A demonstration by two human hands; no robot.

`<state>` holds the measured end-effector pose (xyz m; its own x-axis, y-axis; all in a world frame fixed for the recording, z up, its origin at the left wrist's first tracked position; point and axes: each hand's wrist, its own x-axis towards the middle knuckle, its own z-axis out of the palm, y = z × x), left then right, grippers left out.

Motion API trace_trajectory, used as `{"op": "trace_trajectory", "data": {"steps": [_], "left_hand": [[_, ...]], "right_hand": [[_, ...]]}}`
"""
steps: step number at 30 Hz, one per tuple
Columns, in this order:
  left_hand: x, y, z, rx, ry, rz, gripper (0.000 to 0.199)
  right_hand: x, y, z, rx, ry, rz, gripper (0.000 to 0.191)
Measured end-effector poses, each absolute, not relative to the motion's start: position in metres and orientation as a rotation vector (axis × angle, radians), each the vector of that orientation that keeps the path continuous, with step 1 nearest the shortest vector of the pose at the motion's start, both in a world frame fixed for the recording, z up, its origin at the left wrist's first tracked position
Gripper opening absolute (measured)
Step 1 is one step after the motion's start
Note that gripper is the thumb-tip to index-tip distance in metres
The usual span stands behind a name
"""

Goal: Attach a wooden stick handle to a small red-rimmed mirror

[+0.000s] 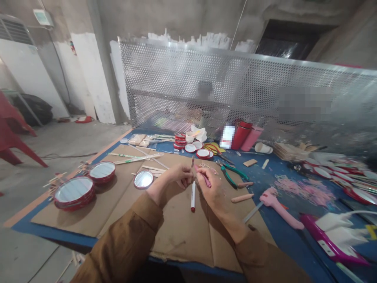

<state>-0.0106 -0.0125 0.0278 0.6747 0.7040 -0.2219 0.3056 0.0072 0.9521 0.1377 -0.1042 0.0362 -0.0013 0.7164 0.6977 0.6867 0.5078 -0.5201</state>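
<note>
Over the middle of the cardboard sheet (179,239) on the blue tabletop (282,239), both hands are raised and close together. The left hand (173,177) is curled shut, its fingers pinched on a slim brown stick (192,162) that stands nearly upright between the hands; the lower part of the stick is hidden. The right hand (209,189) grips a pink pen (206,180), which tilts with its tip toward the stick. Directly below the hands is a white marker (193,198) with a red end, and it is hard to tell whether it lies on the sheet or hangs from the fingers.

A small red-rimmed round mirror (143,179) lies on the sheet just beside the left hand, and two stacks of larger mirrors (74,190) sit at the sheet's left edge. Wooden sticks (138,158) lie along its far edge. Right of the sheet are green-handled pliers (231,175) and a pink plastic tool (279,208). Beyond the sheet, a red bottle (240,135) and a pink bottle (252,138) stand before a perforated metal panel (188,74).
</note>
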Motion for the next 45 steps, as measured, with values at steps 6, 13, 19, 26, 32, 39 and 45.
{"op": "trace_trajectory", "data": {"steps": [6,13,19,26,32,39,45], "left_hand": [[-0.011,-0.015,0.031,1.603,0.878,0.363,0.026],[-0.009,-0.02,0.038,1.586,0.921,0.344,0.024],[-0.005,-0.018,0.034,1.566,0.957,0.387,0.021],[-0.009,-0.017,0.035,1.643,0.905,0.365,0.019],[-0.011,-0.014,0.033,1.714,0.881,0.357,0.015],[-0.011,-0.014,0.034,1.693,0.901,0.357,0.006],[-0.01,-0.012,0.032,1.662,0.896,0.334,0.01]], "right_hand": [[0.139,-0.102,0.035,-1.183,-1.704,0.05,0.018],[0.142,-0.101,0.037,-1.243,-1.646,0.116,0.02],[0.146,-0.099,0.036,-1.276,-1.554,0.127,0.018],[0.155,-0.091,0.028,-1.26,-1.394,0.27,0.019],[0.155,-0.09,0.031,-1.266,-1.347,0.401,0.026],[0.155,-0.09,0.03,-1.287,-1.351,0.365,0.024],[0.155,-0.088,0.028,-1.32,-1.341,0.349,0.025]]}}
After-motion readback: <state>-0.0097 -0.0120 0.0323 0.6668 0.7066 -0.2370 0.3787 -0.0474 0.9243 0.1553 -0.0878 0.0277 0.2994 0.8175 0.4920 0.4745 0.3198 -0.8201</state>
